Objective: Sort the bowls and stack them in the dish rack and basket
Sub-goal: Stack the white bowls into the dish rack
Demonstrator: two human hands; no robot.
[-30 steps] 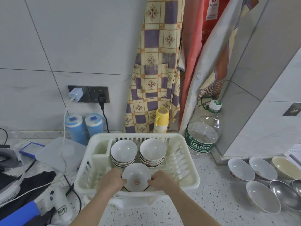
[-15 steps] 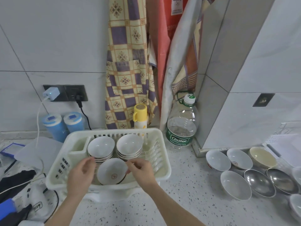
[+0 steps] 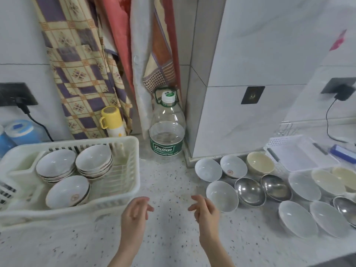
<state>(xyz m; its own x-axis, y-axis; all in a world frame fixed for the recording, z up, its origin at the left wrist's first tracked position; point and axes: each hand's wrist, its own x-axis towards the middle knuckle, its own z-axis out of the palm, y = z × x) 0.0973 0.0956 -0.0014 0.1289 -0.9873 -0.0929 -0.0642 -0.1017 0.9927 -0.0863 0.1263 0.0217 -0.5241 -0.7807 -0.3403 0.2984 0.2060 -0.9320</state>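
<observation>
Both hands hang over the speckled surface (image 3: 165, 182) with nothing in them: the left hand (image 3: 135, 212) and the right hand (image 3: 206, 211) have loosely curled, relaxed fingers and face each other, apart.

Just left of the left hand stands the white dish rack (image 3: 123, 189). It holds two stacks of white bowls side by side at its far end, the left stack (image 3: 55, 164) and the right stack (image 3: 93, 158), and nearer, a tilted bowl with a red mark (image 3: 67, 191).

To the right of the right hand, loose bowls sit on the surface: a white bowl (image 3: 221, 195) nearest, two steel bowls (image 3: 249, 191) beyond it, and more white and cream bowls (image 3: 260, 163) farther right.

A clear water bottle (image 3: 167, 130) stands at the far wall, a yellow flask (image 3: 111, 120) to its left.
</observation>
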